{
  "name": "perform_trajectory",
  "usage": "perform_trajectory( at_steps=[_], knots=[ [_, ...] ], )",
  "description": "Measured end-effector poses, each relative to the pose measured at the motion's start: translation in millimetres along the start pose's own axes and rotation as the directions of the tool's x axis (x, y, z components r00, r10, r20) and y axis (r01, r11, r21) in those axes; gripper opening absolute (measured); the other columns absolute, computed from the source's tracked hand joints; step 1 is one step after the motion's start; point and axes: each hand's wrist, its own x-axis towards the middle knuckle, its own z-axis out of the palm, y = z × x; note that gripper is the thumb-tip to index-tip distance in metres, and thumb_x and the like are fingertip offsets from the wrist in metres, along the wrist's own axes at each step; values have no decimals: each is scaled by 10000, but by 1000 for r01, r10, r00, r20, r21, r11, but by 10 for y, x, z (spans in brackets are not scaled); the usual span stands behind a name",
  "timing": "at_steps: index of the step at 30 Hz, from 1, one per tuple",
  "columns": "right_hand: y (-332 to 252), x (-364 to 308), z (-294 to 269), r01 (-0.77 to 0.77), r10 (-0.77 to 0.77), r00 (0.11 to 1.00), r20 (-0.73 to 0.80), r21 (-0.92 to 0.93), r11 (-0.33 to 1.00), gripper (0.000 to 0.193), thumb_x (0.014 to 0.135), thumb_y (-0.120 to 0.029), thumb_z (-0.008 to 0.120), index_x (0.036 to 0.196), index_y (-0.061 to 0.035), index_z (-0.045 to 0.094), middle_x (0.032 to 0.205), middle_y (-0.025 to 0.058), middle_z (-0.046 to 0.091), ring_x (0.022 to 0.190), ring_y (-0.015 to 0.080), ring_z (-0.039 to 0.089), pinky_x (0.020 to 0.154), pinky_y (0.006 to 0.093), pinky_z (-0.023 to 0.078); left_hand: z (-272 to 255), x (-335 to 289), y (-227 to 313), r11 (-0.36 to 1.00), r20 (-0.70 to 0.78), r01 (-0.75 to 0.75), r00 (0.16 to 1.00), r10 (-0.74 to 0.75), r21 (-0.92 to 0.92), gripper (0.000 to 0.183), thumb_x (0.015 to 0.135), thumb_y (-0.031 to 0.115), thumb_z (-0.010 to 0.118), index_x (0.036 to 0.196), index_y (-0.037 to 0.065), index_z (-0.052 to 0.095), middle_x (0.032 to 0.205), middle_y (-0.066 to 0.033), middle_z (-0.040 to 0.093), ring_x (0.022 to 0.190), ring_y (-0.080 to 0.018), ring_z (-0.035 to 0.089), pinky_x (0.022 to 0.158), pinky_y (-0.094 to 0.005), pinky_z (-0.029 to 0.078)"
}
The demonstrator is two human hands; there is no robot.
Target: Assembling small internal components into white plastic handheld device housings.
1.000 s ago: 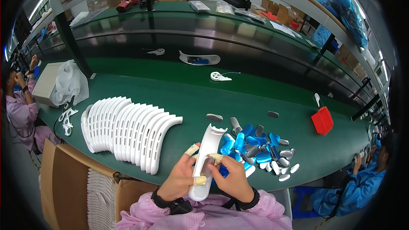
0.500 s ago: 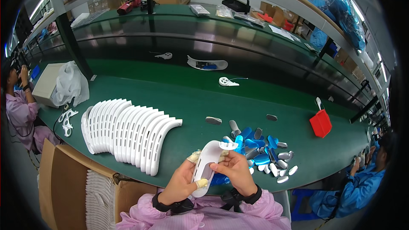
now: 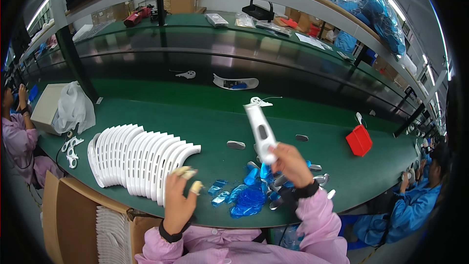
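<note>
My right hand (image 3: 292,166) grips the lower end of a white curved plastic shell (image 3: 260,126), a long piece with a dark oval opening in its face. The shell is held up and slightly blurred, above small silver oval pieces and blue film. My left hand (image 3: 179,200), with pale covers on some fingertips, is empty, its fingers apart. It is nearest to a row of similar white shells (image 3: 141,161) standing side by side on the green table. Whether it touches the last shell I cannot tell. Crumpled blue film (image 3: 248,201) lies between my hands.
Silver oval pieces (image 3: 236,144) lie scattered in front of me. A red bin (image 3: 359,141) stands at right; a cardboard box (image 3: 68,215) with more white parts is at lower left. Beyond lie a shell with electronics (image 3: 235,83) and a white wired part (image 3: 258,101). Co-workers sit on both sides.
My left hand has let go of the white shell and moved left toward the row. My right hand has carried the shell forward and turned it over. More blue film shows near the table edge.
</note>
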Motion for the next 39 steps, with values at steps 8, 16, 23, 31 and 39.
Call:
perform_trajectory(
  at_steps=[8, 16, 23, 31, 39],
  knots=[
    [-221, 481, -444, 145, -371, 849, -377, -509, 849, 419, 851, -191, 625, 1186, 30, 504, 955, 119, 617, 890, 215, 606, 739, 312, 493, -127, -177, -97, 972, -81, 159, 986, -147, 174, 290, 773, 60, 634, 1047, -17, 581, 1147, -171, 513, 1099, -340, 444, 948, -391, 355],
    [135, 571, 305, 527, -400, 790, 464, -848, 57, 237, 748, -187, 680, 941, -51, 665, 901, 111, 612, 861, 303, 556, 753, 396, 467, -43, -147, -32, 964, -70, 7, 997, 12, 267, 315, 772, 58, 626, 1080, 5, 593, 1175, -195, 492, 1098, -369, 430, 938, -417, 338],
    [269, 904, 451, 401, -323, 857, 401, -913, -70, 141, 737, -159, 670, 838, -60, 682, 840, 121, 619, 854, 313, 570, 741, 411, 478, 125, -134, 127, 998, 43, -13, 999, 11, 58, 322, 767, 14, 610, 1087, -1, 587, 1150, -148, 526, 1111, -327, 462, 962, -371, 358],
    [-56, 144, 706, 252, -16, 902, 431, -498, 830, 179, 874, -158, 606, 945, 4, 631, 852, 30, 630, 779, 74, 549, 719, 246, 441, 231, -96, 130, 661, 263, 327, 944, -198, -675, 456, 806, 52, 648, 1240, 7, 518, 1235, -97, 521, 1048, -174, 542, 867, -282, 420],
    [201, -510, 821, -81, 170, 860, 481, -200, 977, 206, 908, -139, 571, 1061, -2, 593, 996, 17, 614, 920, 83, 548, 839, 237, 431, 375, -87, 174, 452, 325, 275, 945, 36, -849, 399, 737, 26, 734, 1113, 8, 602, 1187, -86, 534, 1061, -184, 538, 917, -307, 435]
  ],
)
